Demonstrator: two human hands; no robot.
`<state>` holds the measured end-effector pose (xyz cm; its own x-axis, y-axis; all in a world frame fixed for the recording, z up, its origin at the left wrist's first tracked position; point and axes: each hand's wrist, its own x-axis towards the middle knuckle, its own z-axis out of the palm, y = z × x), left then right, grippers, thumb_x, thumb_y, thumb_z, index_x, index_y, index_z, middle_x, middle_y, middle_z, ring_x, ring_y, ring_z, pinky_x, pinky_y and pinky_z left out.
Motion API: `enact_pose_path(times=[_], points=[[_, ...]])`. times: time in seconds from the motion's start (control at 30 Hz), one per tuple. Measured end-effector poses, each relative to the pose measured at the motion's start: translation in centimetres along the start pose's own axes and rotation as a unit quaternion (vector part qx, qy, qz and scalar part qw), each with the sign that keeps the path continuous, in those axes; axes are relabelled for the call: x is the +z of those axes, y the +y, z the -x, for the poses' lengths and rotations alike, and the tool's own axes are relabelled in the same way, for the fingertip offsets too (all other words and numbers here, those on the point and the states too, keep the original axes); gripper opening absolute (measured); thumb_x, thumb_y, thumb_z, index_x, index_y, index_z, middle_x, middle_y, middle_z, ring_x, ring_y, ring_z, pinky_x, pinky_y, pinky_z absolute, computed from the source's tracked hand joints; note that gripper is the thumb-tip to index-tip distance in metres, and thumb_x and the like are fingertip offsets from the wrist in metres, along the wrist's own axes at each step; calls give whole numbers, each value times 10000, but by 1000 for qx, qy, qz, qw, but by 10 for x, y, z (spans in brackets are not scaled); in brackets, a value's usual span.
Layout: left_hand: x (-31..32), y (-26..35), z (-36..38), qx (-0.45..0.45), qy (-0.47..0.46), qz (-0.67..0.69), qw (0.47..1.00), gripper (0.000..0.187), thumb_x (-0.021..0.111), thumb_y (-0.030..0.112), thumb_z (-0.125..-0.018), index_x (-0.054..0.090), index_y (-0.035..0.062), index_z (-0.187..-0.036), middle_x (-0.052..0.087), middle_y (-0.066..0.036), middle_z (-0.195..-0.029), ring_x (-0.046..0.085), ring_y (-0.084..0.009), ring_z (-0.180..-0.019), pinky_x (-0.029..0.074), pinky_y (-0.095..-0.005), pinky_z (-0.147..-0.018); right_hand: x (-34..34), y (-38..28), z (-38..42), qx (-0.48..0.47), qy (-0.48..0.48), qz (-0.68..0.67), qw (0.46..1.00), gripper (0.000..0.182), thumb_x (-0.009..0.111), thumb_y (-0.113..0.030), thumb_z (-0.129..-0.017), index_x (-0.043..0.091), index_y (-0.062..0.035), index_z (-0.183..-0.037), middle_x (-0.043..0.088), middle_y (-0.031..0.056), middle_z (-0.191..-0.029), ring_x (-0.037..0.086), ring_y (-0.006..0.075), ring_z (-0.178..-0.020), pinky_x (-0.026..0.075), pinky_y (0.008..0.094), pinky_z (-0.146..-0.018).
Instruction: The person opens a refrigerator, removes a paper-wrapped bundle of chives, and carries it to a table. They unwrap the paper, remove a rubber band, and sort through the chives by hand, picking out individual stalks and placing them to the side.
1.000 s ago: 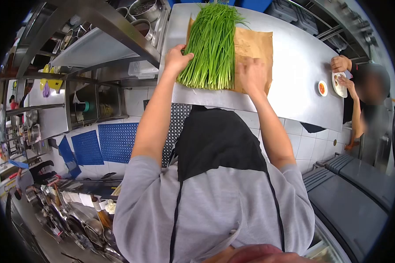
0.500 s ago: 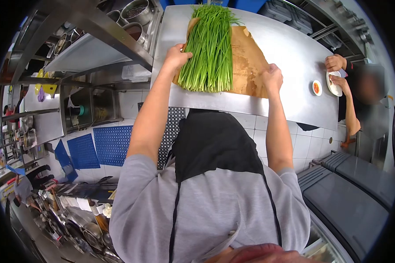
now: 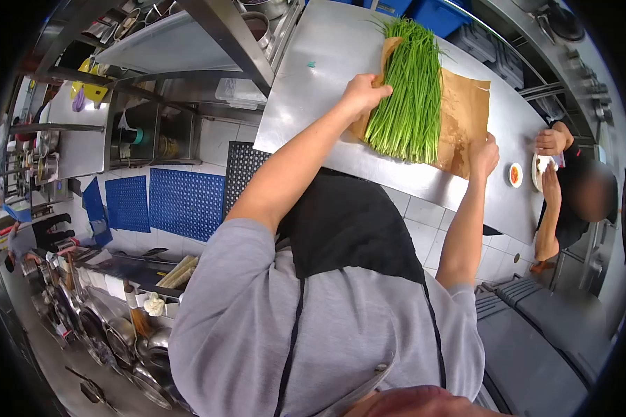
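A thick bundle of green chives [image 3: 409, 94] lies on a sheet of brown paper [image 3: 464, 115] on a steel table [image 3: 320, 76]. My left hand [image 3: 360, 94] grips the left edge of the paper against the chive bundle near the cut ends. My right hand [image 3: 485, 154] pinches the paper's near right corner. Both arms reach forward over my black apron and grey shirt.
Another person [image 3: 577, 198] sits at the table's right end with a small sauce dish [image 3: 515, 174] and a white plate [image 3: 538, 172]. Steel shelves with pots [image 3: 257, 24] stand left. Blue crates [image 3: 431, 12] sit behind the table. Blue mats [image 3: 184, 201] cover the floor.
The view has tilted, so the table and chives now sit further right. My right hand slid from the chives to the paper's right corner. My left hand stays at the left edge.
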<state>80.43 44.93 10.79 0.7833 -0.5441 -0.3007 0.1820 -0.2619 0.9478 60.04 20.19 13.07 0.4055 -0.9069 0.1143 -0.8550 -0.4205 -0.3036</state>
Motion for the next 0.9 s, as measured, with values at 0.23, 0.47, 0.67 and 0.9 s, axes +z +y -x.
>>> enact_pose_path(times=[0.23,0.47,0.67,0.9], points=[[-79,-36,-14,202,298,-269,893,237,600,212,-874,713,41,-993,671,-207,-894,657,-373,-877,524,-444,-791,-8,-25,45,-192,113,-75,972,304,659,-195,-829,678,-32,-1085,653,178,-1056,583,346,-1039,448,427,-928],[-105,-45,-15,155,307,-445,827,162,651,121,-792,696,40,-924,680,-180,-984,652,-365,-884,527,-447,-795,-12,-92,106,-339,20,-204,918,206,665,-120,-847,693,-27,-1029,666,157,-1017,605,339,-979,467,417,-876],[-69,-1,53,98,44,158,982,67,715,35,-791,699,16,-853,677,-43,-729,622,-96,-623,506,-240,-542,-11,-150,148,-221,-240,-495,806,233,663,-136,-908,655,36,-1064,682,74,-922,614,120,-818,489,263,-754],[-65,22,118,26,16,258,966,80,718,48,-809,683,5,-866,661,-51,-752,604,-103,-616,497,-239,-565,-5,-170,162,-184,-349,-563,726,150,678,-77,-891,670,37,-989,666,28,-869,560,60,-734,449,207,-662]])
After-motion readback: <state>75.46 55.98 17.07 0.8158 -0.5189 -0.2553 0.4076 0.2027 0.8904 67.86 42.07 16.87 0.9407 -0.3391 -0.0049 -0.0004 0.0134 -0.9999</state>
